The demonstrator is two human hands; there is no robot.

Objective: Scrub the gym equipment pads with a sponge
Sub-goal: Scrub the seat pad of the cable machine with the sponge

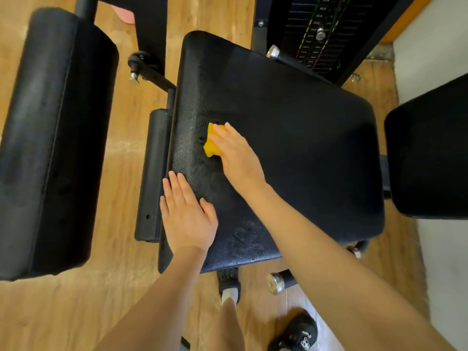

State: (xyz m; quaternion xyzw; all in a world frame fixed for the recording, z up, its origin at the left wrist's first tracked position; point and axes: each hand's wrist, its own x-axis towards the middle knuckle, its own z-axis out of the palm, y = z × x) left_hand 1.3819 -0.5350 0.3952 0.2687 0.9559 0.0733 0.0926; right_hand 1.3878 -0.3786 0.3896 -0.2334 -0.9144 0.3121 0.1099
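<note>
- While pressed flat under the right hand, yellow sponge lying on the left-middle part of the black seat pad, only its far and left edges peeking out past the fingertips.
- Right hand: fingers straight and close together, laid over the sponge, palm down, not curled round it; forearm reaching in from the lower right across the pad.
- Left hand: open and flat, fingers straight and together, thumb spread to the right, resting on the pad's left edge, nearer the viewer than the sponge and apart from it; holding nothing.
- Sponge between the two hands' reach: beneath the right one, ahead and slightly right of the left one.
- Seat pad: wide, rounded corners, pebbled black cover, sheen along its left strip around the sponge.
- Second long black pad to the far left, well apart from both hands, with wooden floor showing between.
- Third black pad at the right edge, only partly in view.
- Short black roller just beside the seat pad's left side, below the left hand's fingertips.
- Weight stack with a metal selector pin behind the seat pad, upper right.
- Black shoe on the floor at the bottom, near the right forearm.
</note>
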